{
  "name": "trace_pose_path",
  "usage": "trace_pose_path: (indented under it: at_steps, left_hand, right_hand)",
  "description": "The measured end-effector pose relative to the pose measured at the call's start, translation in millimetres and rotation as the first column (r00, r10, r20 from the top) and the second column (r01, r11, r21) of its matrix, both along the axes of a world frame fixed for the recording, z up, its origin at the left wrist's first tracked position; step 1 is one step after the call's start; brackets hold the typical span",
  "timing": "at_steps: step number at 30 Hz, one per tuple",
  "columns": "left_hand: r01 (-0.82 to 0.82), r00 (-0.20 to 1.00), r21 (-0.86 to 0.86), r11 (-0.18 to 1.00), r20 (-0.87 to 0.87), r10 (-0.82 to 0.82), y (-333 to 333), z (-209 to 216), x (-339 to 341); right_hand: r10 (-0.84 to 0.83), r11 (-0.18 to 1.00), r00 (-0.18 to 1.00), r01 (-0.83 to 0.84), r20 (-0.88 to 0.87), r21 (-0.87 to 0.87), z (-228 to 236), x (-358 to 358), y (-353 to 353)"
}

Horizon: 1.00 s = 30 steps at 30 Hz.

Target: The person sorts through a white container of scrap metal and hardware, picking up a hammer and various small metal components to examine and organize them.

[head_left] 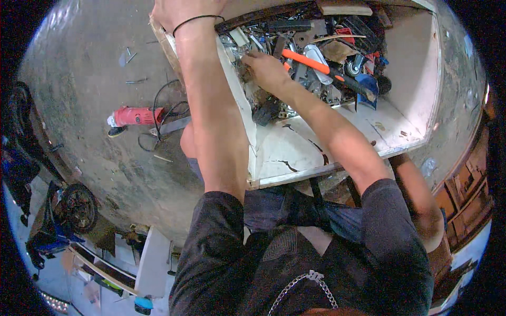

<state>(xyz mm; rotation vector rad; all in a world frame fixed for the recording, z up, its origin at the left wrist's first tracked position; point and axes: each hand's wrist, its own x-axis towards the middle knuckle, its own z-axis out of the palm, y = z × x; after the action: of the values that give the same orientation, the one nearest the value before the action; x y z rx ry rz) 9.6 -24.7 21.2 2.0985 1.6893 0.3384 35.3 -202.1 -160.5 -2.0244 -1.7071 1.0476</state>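
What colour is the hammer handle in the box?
Orange and black; the handle shows best in the head view.

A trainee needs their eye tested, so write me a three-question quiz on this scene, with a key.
1. Which hand reaches into the white box: A) left, B) right, C) neither?
2. True or false: the red power tool lies inside the box.
3. Fill the gap: the long tool handle on the pile of mixed parts is black and ____.

Key:
1. B, the right hand.
2. False; it lies on the floor, to the left of the box.
3. Orange.
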Motion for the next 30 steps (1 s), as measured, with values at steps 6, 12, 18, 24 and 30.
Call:
trace_pose_path:
  at_steps: [6, 12, 18, 24, 30]
  left_hand:
    - [-0.018, 1.0, 0.032, 0.999, -0.015, 0.018, 0.3, 1.6, -10.1]
    - [-0.034, 0.998, 0.001, 0.999, -0.052, 0.034, 3.5, 0.6, -8.4]
    - [-0.021, 0.999, 0.026, 0.999, -0.047, 0.022, 1.8, 0.5, -10.6]
    - [-0.008, 1.0, 0.016, 1.0, -0.019, 0.008, 1.7, 4.3, -8.4]
    - [-0.023, 0.999, -0.004, 1.0, -0.024, 0.023, 0.3, 2.8, -13.9]
  right_hand:
    - [0.014, 0.996, 1.0, -0.015, -0.011, -0.086, -0.3, -2.7, 7.8]
    - [0.049, 0.996, 0.998, -0.046, 0.037, -0.083, -4.8, -1.7, 15.4]
    - [0.112, 0.993, 0.99, -0.115, 0.083, 0.032, -9.3, -0.4, 6.8]
    - [0.164, 0.985, 0.983, -0.168, 0.086, 0.046, -9.9, 4.5, 2.9]
    - [0.093, 0.99, 0.978, -0.11, 0.185, 0.084, 54.2, 54.2, -1.6]
